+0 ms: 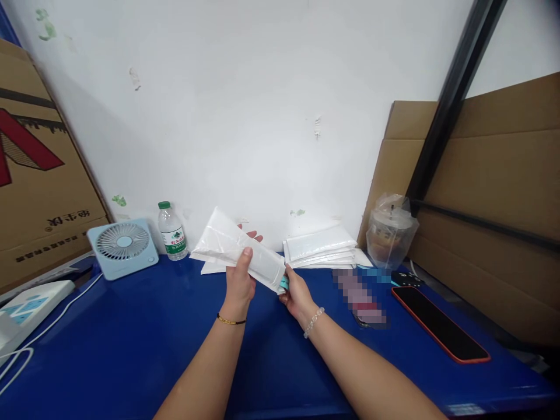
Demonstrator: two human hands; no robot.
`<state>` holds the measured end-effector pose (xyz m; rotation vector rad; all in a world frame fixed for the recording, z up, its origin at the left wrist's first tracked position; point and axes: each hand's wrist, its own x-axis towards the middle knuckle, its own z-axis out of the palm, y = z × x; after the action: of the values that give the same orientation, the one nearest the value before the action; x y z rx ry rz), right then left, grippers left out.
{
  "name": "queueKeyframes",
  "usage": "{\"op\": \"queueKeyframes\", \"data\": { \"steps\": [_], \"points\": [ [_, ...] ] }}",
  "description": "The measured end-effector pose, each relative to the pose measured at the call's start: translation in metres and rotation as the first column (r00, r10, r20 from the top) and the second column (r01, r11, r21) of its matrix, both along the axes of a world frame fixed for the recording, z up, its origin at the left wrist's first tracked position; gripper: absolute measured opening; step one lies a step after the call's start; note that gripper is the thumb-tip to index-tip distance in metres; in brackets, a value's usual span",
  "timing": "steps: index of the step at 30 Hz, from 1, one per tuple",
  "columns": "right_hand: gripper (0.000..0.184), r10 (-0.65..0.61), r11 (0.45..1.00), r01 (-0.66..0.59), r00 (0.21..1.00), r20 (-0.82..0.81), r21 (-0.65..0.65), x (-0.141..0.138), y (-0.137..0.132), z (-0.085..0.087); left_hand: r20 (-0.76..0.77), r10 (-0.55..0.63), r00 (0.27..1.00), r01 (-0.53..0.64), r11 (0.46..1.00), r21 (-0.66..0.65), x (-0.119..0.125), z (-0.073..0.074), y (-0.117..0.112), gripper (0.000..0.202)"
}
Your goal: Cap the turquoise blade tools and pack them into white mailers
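A long white plastic mailer (266, 260) hangs tilted above the table, its upper end to the left. My left hand (240, 280) is closed around its middle, thumb in front and fingers behind. At the mailer's lower right end, my right hand (300, 294) pinches a small teal piece (284, 283). Most of that piece is hidden by the mailer and my fingers, so I cannot tell its kind. Behind the held mailer, another flat white piece (214, 268) shows on the table. A stack of similar white mailers (321, 242) lies by the wall, right of my hands.
On the left of the blue table (175, 350) are a light-blue fan (125, 248), a water bottle (172, 232) and a power strip (28, 312). To the right lie a phone (440, 324), a blurred-out item (361, 300) and a bagged drink cup (390, 233). Cardboard (494, 233) stands at both sides.
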<state>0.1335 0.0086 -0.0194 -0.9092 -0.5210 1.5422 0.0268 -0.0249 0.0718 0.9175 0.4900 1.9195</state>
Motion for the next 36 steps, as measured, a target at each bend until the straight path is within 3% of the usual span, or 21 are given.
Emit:
{"op": "queueKeyframes", "data": {
  "steps": [5, 9, 15, 21, 25, 30, 33, 36],
  "points": [
    [0.019, 0.074, 0.996, -0.080, 0.983, -0.170, -0.031, -0.002, 0.001, 0.001, -0.106, -0.011, 0.994, 0.012, 1.000, 0.008, 0.016, 0.006, 0.003, 0.041],
    [0.016, 0.081, 0.988, -0.114, 0.959, -0.270, -0.108, 0.001, 0.003, 0.002, -0.291, -0.014, 0.957, -0.018, 0.994, -0.105, 0.030, 0.009, 0.012, 0.039],
    [0.022, 0.138, 0.985, -0.153, 0.975, -0.175, -0.075, 0.007, 0.002, 0.005, -0.268, 0.073, 0.961, -0.067, 0.997, 0.029, 0.042, 0.017, 0.015, 0.039],
    [0.020, 0.090, 0.996, -0.089, 0.995, -0.049, 0.016, 0.011, 0.006, 0.003, -0.110, 0.129, 0.986, -0.125, 0.991, 0.041, 0.038, 0.009, 0.015, 0.037],
    [0.027, 0.022, 0.997, -0.028, 0.996, 0.089, 0.068, 0.018, 0.012, -0.001, 0.042, 0.196, 0.980, -0.198, 0.979, 0.041, 0.018, 0.008, 0.016, 0.033],
    [0.030, -0.105, 0.988, 0.059, 0.937, 0.333, 0.145, 0.033, 0.020, -0.006, 0.263, 0.238, 0.935, -0.208, 0.968, -0.138, -0.038, 0.004, 0.023, 0.028],
    [0.031, -0.182, 0.975, 0.087, 0.840, 0.511, 0.204, 0.040, 0.024, -0.009, 0.289, 0.271, 0.918, -0.218, 0.955, -0.203, -0.076, -0.010, 0.028, 0.028],
    [0.036, -0.247, 0.959, 0.066, 0.676, 0.694, 0.277, 0.044, 0.026, -0.011, 0.268, 0.323, 0.908, -0.216, 0.908, -0.360, -0.108, -0.031, 0.033, 0.024]
  ]
}}
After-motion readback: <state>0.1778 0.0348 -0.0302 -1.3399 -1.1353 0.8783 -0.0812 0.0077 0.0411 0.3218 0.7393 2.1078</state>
